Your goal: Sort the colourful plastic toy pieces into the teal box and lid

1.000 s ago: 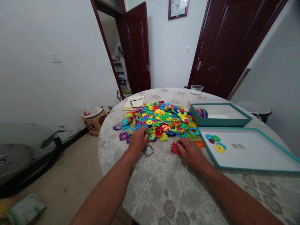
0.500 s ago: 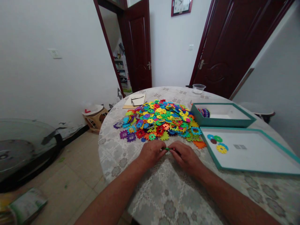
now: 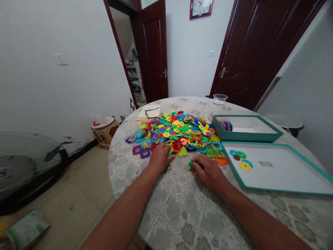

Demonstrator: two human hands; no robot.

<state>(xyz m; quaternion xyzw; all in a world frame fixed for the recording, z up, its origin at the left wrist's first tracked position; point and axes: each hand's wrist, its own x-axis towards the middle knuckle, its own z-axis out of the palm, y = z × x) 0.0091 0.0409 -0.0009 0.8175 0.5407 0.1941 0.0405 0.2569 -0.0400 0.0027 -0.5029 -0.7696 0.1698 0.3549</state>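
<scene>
A heap of bright plastic interlocking pieces point(image 3: 179, 130), notched discs and toothed squares, lies on the round table. At its near edge, my left hand point(image 3: 160, 158) rests with thumb apart and fingers stretched onto the pieces; its fingertips are partly hidden. Just right of it, a green disc point(image 3: 168, 152) shows. My right hand point(image 3: 208, 170) is closed in a pinch in front of the heap. Between its thumb and fingers is a green notched disc point(image 3: 190, 164), with a bit of red beside it, mostly covered by the fingers.
To the right stand a teal-edged open box point(image 3: 247, 137) holding a striped row of discs and its shallow lid point(image 3: 281, 173) with several loose discs inside. Eyeglasses point(image 3: 152, 113) lie on a notebook point(image 3: 142, 113) at the back left. A clear plastic bowl point(image 3: 220, 98) sits at the far edge.
My hands have parted. My left hand has let go of the green piece and moved left and forward to the heap. My right hand has shifted slightly right, keeping the green disc.
</scene>
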